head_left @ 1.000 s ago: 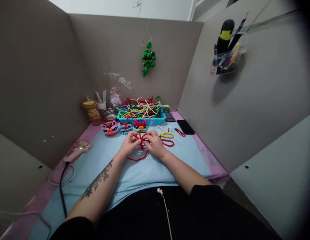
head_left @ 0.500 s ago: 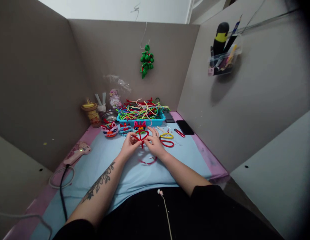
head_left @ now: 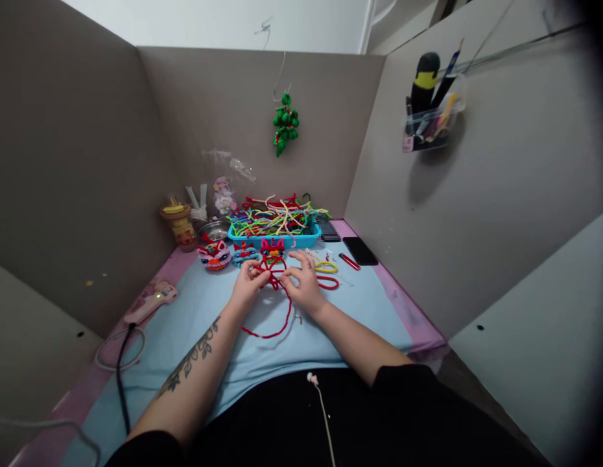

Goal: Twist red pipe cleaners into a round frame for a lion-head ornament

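Between my hands is a piece of bent red pipe cleaner (head_left: 275, 283), formed into several loops, with one long end curving down toward me over the blue cloth. My left hand (head_left: 248, 283) pinches its left side between thumb and fingers. On the other side, my right hand (head_left: 302, 283) has thumb and index finger closed at the loops, its other fingers raised. Just beyond stands a red animal-head figure (head_left: 273, 249) made of pipe cleaner. Beside my right hand lie scissors (head_left: 329, 283) with one yellow and one red handle, partly covered by the hand.
A blue tray (head_left: 274, 240) heaped with coloured pipe cleaners stands at the back. Left of it are a pink-red head figure (head_left: 214, 257), a blue one (head_left: 244, 255) and a metal bowl (head_left: 213, 230). A glue gun (head_left: 152, 301) lies far left; a phone (head_left: 360, 251) lies right.
The red pipe cleaner now shows more loops, and its long end has swung out into a wide curve toward me. My right hand has drawn slightly right, fingers more raised.
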`<state>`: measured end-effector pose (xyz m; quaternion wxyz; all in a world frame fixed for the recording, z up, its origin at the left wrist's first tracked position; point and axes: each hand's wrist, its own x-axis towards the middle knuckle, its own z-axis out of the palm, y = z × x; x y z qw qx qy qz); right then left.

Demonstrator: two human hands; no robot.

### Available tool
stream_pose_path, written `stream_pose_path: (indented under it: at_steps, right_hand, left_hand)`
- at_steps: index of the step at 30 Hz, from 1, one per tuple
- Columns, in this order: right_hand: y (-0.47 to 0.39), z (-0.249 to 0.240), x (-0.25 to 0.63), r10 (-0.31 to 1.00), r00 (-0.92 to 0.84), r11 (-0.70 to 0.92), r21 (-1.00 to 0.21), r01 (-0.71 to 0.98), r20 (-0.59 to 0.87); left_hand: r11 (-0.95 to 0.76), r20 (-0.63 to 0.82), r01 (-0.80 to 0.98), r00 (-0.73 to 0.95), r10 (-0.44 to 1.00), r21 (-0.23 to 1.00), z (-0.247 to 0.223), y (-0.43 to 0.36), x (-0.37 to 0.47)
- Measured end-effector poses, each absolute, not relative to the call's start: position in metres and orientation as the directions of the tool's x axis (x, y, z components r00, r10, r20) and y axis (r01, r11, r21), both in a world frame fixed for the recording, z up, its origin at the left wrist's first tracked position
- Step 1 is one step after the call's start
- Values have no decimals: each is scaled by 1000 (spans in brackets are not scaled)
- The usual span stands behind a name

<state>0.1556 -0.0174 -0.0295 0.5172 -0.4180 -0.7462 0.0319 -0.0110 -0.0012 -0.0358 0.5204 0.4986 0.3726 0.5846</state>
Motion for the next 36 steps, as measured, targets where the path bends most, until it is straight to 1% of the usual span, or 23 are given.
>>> stream_pose_path:
  at_steps: [2, 5, 11, 15, 18, 22, 25, 28, 30, 31, 33, 34, 35, 36]
  right_hand:
    - [-19, -30, 154, 646, -165, 655, -431, 620, 745]
    - [-18, -33, 150, 673, -193, 638, -428, 640, 714]
    - [-12, -39, 147, 739, -196, 616, -530, 583, 644]
    - [-14, -36, 147, 729, -181, 632, -548, 548, 660]
    - [-15, -32, 148, 719, -146, 635, -558, 534, 680]
    - [-13, -30, 152, 733, -75, 608, -602, 517, 676]
    - [-8, -32, 155, 761, -74, 588, -635, 501, 645]
    - [-2, -30, 162, 783, -71, 573, -672, 469, 618]
    - [1, -26, 167, 805, -19, 555, -740, 380, 594]
    - [0, -24, 168, 830, 23, 527, -797, 295, 558]
    - [-9, -22, 169, 912, 57, 405, -913, 48, 407]
    - [-17, -23, 168, 954, 14, 301, -950, -84, 301]
    - [-27, -26, 167, 975, -87, 185, -967, -177, 202]
    - [-38, -31, 166, 970, -204, 84, -970, -226, 131]
  left_hand:
    - [-175, 188, -239, 32, 982, 955, -36, 0, -11]
    - [-151, 168, -254, 48, 985, 955, -37, 0, -10]
    - [-169, 183, -208, 51, 982, 963, -36, -3, -8]
    - [-240, 249, -132, 51, 967, 962, -34, -5, -9]
    - [-302, 305, -44, 73, 950, 952, -32, -7, -9]
    - [-311, 303, 46, 136, 943, 949, -31, -10, -6]
    - [-277, 269, 33, 159, 950, 960, -31, -10, -4]
    - [-253, 252, -7, 88, 964, 968, -32, -8, -6]
    - [-248, 248, -47, -14, 969, 968, -32, -3, -11]
    - [-251, 246, -72, -72, 967, 965, -33, -1, -14]
    - [-260, 235, -132, -178, 956, 957, -34, 6, -20]
    - [-261, 223, -165, -217, 950, 951, -35, 10, -24]
    - [-262, 208, -201, -255, 944, 944, -36, 13, -26]
    - [-262, 191, -238, -282, 940, 935, -36, 16, -29]
